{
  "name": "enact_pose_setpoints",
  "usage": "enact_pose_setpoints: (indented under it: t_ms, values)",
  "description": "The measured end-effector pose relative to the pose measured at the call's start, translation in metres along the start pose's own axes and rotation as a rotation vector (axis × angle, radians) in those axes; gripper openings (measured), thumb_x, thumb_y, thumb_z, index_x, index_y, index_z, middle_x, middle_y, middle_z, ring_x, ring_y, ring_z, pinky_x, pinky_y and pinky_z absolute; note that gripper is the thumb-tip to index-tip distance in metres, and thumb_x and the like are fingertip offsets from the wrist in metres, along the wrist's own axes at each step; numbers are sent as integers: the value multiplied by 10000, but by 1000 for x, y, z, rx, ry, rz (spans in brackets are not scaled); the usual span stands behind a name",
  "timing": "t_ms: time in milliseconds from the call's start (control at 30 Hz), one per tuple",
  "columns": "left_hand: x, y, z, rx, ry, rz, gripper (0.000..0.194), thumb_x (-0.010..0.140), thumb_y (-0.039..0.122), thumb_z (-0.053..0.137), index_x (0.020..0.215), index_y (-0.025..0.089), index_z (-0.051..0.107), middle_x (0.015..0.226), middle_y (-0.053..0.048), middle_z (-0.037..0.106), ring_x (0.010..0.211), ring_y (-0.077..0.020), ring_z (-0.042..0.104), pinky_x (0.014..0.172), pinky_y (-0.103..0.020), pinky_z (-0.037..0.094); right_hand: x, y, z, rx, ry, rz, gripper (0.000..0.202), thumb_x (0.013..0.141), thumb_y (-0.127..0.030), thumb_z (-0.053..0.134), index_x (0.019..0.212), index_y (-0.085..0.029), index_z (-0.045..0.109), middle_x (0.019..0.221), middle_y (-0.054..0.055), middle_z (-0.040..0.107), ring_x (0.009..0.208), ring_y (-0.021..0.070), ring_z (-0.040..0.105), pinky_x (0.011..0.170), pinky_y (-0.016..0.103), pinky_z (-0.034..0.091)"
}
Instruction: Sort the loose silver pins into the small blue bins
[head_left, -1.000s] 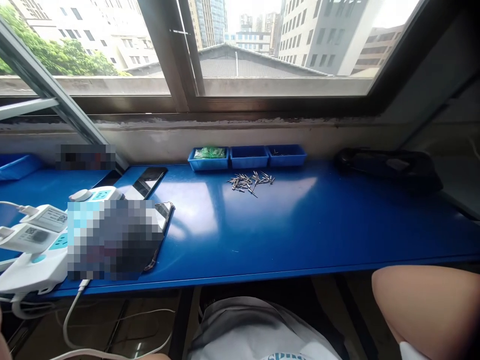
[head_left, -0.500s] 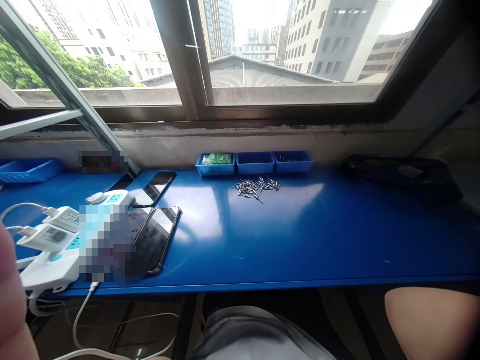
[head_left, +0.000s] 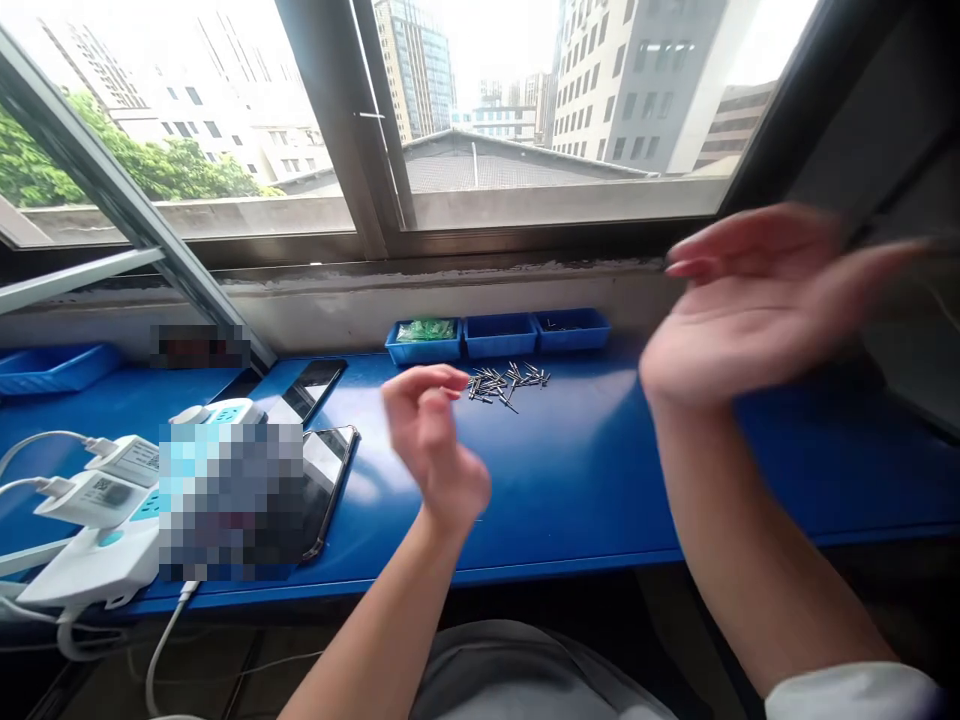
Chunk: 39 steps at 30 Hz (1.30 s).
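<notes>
My left hand (head_left: 435, 445) is raised over the blue table, just left of and in front of a loose pile of small metal pins (head_left: 499, 386). Its fingers curl forward with a gap to the thumb, and nothing shows in it. Higher up on the right, my right hand (head_left: 750, 310) is held palm up with the thumb spread out, slightly blurred and holding nothing. Behind the pile stand three small blue bins: the left one (head_left: 424, 350) has green-tinted bags, the middle one (head_left: 500, 347) shows no contents, and the right one (head_left: 572, 341) holds a few dark pins.
A white power strip (head_left: 97, 560) with plugs and cables lies at the left of the blue table (head_left: 570, 500). Beside it are phones (head_left: 337, 480), partly pixelated. Another blue tray (head_left: 60, 372) is at the far left. A window runs along the back.
Both hands have come up over the table; before, only part of a hand at the left edge and a bare limb at lower right showed. The view has shifted slightly.
</notes>
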<state>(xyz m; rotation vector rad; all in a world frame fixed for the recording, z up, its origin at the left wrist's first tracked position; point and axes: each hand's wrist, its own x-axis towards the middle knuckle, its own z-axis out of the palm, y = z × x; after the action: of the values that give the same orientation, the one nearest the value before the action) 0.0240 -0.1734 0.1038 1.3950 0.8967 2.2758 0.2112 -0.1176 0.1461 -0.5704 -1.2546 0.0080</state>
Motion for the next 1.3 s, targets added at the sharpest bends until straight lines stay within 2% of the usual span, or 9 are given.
enact_pose_setpoints:
  t_ms: [33,67,233,333,433,700,900,1133,1300]
  values:
    - [5,-21,7,111,-44,-82,238,858,421,449,838,203,543,756,1,571,700,-133,564,648,-274,465,-4,8,7,2,132,-34,583,968,-428,19,893,-220,558,803,28,542,749,118,582,686,301,452]
    - [11,-43,13,210,-96,-153,229,856,405,453,848,197,548,763,-2,586,708,-130,568,656,-264,461,-10,19,13,-43,130,-25,512,973,-424,120,828,-202,558,732,16,541,698,124,576,660,300,446]
    - [34,-137,25,647,-486,-419,122,768,264,533,809,186,618,801,-27,668,771,-162,603,721,-272,456,-60,102,35,-358,-196,245,317,886,-375,386,725,-191,588,700,13,606,699,155,570,682,303,455]
    - [40,-172,24,767,-581,-382,177,748,205,510,853,190,653,874,-41,694,851,-176,617,780,-274,455,-88,137,38,-499,-360,375,213,815,-306,468,713,-198,621,721,28,638,736,183,567,713,314,451]
    - [40,-193,21,812,-635,-355,221,750,211,505,896,190,669,911,-46,700,873,-178,623,809,-270,458,-103,152,41,-588,-454,412,178,776,-255,493,730,-198,655,769,45,662,821,210,558,782,332,445]
    - [31,-207,22,1027,-645,-269,339,816,366,479,1036,195,672,1050,-99,652,1033,-238,580,914,-338,437,-113,155,48,-788,-728,408,296,787,-377,554,1002,-236,702,1063,59,648,1035,254,472,895,388,376]
    - [24,-200,22,1079,-810,-139,437,868,422,417,1198,198,595,1255,-106,575,1193,-280,477,991,-403,381,-114,149,49,-838,-954,381,310,843,-389,497,1050,-258,687,1141,52,644,1086,271,438,901,431,337]
    - [22,-197,24,1054,-976,-14,391,884,359,411,1177,177,594,1250,-101,588,1186,-243,501,1003,-345,377,-113,149,50,-851,-951,376,316,840,-360,509,1075,-227,672,1125,84,646,1077,289,454,885,436,352]
    - [22,-199,25,1021,-1004,23,345,884,342,416,1085,167,635,1151,-106,638,1104,-249,556,946,-343,417,-111,150,51,-838,-941,414,257,845,-375,516,892,-226,720,1070,90,648,1035,284,470,864,432,359]
